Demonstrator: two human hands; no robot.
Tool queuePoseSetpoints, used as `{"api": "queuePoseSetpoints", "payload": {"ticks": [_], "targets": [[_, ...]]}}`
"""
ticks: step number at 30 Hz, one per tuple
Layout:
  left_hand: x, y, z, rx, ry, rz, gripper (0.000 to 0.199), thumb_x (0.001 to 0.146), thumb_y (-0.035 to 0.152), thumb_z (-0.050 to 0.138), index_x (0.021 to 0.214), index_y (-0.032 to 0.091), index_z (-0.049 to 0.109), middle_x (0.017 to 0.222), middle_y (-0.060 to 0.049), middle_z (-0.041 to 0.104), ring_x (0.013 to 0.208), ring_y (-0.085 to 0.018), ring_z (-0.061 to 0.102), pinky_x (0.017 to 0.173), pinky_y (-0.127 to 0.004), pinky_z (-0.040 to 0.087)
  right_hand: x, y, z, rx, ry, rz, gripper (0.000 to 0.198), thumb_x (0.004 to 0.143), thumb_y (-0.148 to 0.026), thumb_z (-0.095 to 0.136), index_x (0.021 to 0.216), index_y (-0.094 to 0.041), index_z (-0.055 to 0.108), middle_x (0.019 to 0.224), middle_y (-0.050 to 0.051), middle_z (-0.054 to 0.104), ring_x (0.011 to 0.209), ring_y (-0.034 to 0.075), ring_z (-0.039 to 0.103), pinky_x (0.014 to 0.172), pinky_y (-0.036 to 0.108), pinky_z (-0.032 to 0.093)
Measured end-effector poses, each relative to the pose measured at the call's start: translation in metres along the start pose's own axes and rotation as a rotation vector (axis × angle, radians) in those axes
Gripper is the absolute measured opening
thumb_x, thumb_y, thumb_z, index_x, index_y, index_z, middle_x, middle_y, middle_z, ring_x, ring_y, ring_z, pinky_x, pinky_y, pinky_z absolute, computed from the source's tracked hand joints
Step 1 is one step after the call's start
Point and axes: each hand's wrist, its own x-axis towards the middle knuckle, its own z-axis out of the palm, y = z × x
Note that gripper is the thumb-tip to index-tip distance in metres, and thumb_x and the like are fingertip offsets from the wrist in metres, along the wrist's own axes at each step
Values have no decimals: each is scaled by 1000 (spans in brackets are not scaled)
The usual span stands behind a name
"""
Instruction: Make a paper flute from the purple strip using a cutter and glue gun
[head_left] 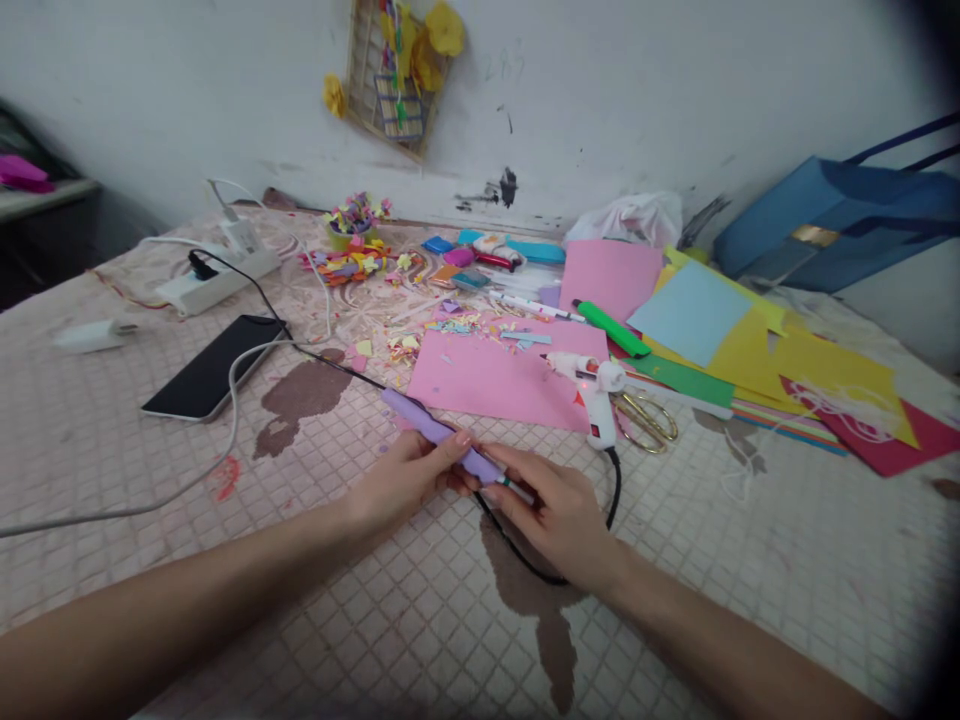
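A long purple strip of craft foam or paper (429, 424) runs slantwise between my hands, wrapped along a slim marker (517, 488) whose white and dark green end sticks out at the right. My left hand (420, 468) is closed round the strip, thumb pressed on top. Closed at the lower right end, my right hand (562, 505) pinches the marker where it leaves the purple strip. The fingertips under the strip are partly hidden. Just beyond my right hand lies a white glue gun (596, 395) with a small red light, its black cord looping below my hands.
Gold-handled scissors (649, 420) lie beside the glue gun. Behind is a pink sheet (510, 375) with paper scraps. Coloured sheets (757, 340) are stacked right. At left are a black phone-like slab (214, 368), a power strip (217, 283) and trailing cables.
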Motion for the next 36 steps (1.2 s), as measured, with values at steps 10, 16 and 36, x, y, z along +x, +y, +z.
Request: {"api": "queuePoseSetpoints", "payload": {"ticks": [10,16,36], "targets": [[5,4,-4,67,68,92,31,76,41,68,87,13,65,78,-5,67,71,-13,58,61,-23,44,2,-3,-11,243,-100,442,18,85,-33,54,77,-18,57,58,-3,54,53,10,48,50,22,35],[2,7,-5,-41,-29,47,20,80,32,67,84,13,64,86,-7,69,55,-4,47,50,-15,35,5,2,-21,652,-318,600,34,86,-47,51,74,-16,57,47,-7,44,40,5,35,40,18,25],[1,8,-3,-182,-101,76,31,74,41,71,79,10,66,78,-8,68,59,-10,56,59,-22,45,2,-1,-17,1224,-357,747,26,80,-38,65,86,-13,63,58,-5,53,35,0,39,31,11,24]]}}
